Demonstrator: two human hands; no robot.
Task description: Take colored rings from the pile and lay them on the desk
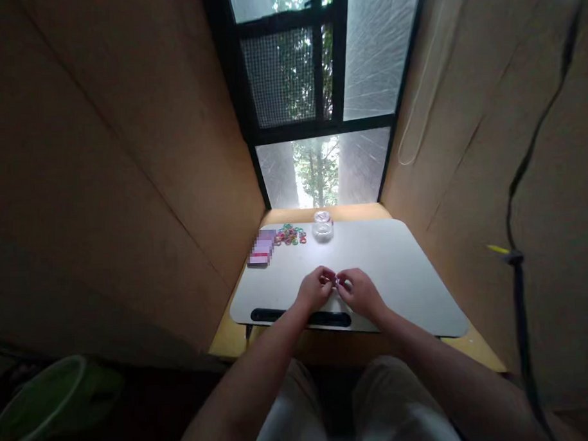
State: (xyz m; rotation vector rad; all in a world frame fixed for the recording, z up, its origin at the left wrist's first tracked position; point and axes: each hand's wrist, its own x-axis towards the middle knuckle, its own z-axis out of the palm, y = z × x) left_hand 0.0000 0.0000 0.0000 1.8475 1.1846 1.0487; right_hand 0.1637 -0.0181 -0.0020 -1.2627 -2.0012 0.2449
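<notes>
Pinkish piece, too small to make out clearly, sits between the fingertips of the left hand and the right hand, above the near middle part of the white board. Both hands pinch it, thumbs and fingers brought close together, with the fingertips of one nearly meeting those of the other. Beyond them, toward the window, two clear tubs stand one behind the other. Left of the tubs lies a loose heap of colourful rings, and just beside that, at the board's left edge, is a pixelated item. A black slot runs along the near edge, partly behind the left forearm.
</notes>
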